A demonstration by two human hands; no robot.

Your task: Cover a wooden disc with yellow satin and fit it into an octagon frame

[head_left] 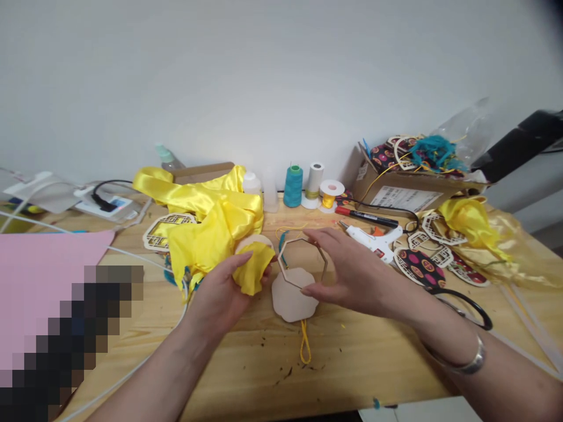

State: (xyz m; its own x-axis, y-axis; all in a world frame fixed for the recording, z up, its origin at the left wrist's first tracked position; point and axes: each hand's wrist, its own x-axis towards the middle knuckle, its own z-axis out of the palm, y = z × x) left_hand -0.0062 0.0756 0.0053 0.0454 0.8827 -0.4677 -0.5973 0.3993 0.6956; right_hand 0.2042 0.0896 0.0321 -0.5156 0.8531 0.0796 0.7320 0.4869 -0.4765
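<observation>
Between the thumb and fingers of my left hand (226, 287) is a piece of yellow cloth (253, 271), with a pale round disc (255, 241) showing behind it. My right hand (347, 269) grips a thin octagonal wooden frame (326, 258) at its right side, thumb low and fingers high. Below the frame, a scallop-edged beige panel (294, 299) lies on the table, partly seen through it. A yellow cord loop (305, 346) sticks out from the panel's near edge. A heap of shiny yellow fabric (206, 228) lies beyond my left hand.
A white glue gun (373, 240) and a red-black marker (367, 217) lie right of centre. Thread spools, including a teal one (293, 186), stand near the wall. A cardboard box (404, 187) and patterned pieces (420, 266) are at right; a power strip (108, 206) is at left.
</observation>
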